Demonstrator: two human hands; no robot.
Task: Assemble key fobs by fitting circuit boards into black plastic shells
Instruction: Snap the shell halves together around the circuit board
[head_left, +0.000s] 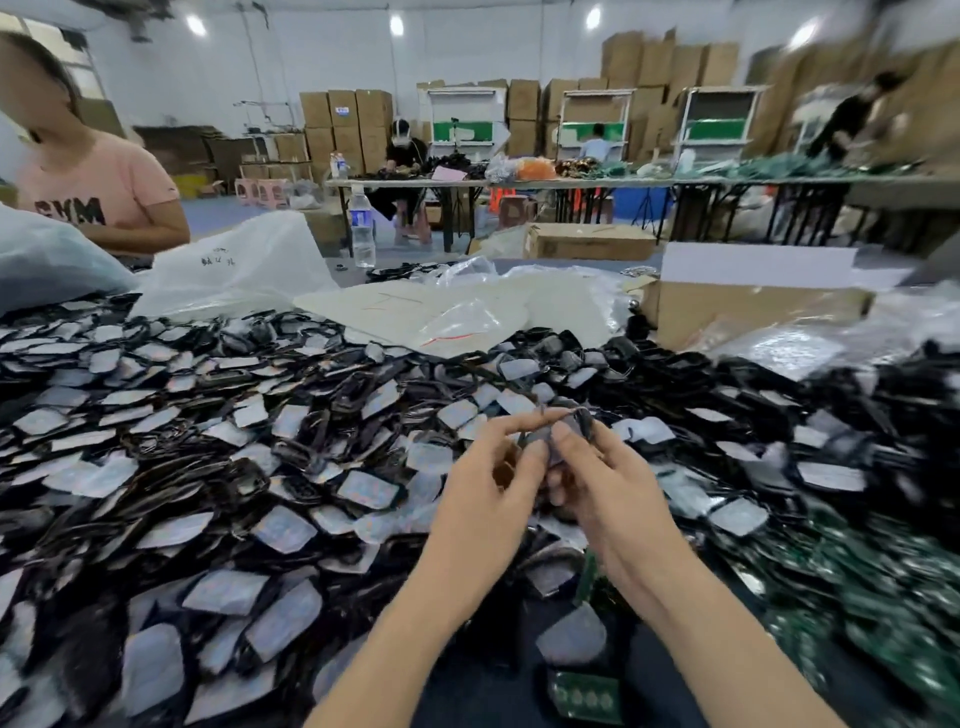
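Landmark: our heap of black plastic shells with silvery foil faces (234, 441), which covers most of the bench.

- Loose pile of green circuit boards (883, 597): at the heap's right edge, near side.
- Brown cardboard box (753, 312): behind the heap, far right.
- White plastic bags (234, 270): behind the heap, far left to centre.
- Person in a pink T-shirt (98, 192): beyond the heap's far left corner.
- Clear plastic water bottle (362, 228): behind the heap, past the bags.

Our left hand (483, 499) and right hand (613, 488) meet above the heap's middle, and both pinch one small dark shell piece (550, 436). Left forefinger reaches over its top, thumbs press its face, other fingers are curled under. It's too blurred to tell whether a board is inside.

One single green board (587, 696) lies at the heap's near edge, below our wrists.

Our read: one unit is mid-fit. We can't tell which shells in the heap are finished. With a big board pile unused, most of the job looks left.
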